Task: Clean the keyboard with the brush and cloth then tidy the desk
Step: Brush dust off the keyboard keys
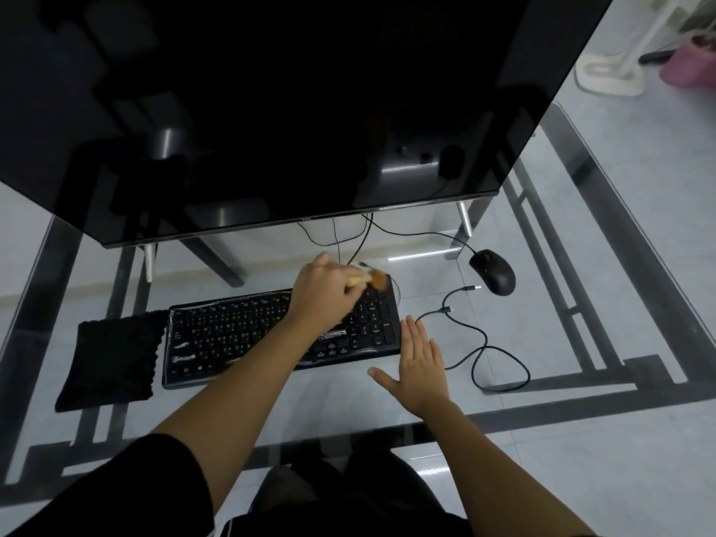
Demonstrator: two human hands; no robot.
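Keyboard (232, 335) lies mid-frame on the glass desk (329, 401), cloth (108, 358) just left of it, cable (446, 310) and mouse (494, 272) right, monitor (271, 110) behind.

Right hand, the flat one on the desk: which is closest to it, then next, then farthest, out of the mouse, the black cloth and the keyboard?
1. The keyboard: its right end lies just beside the right hand.
2. The mouse: farther back, on the right side of the desk.
3. The black cloth: far left, past the keyboard's other end.
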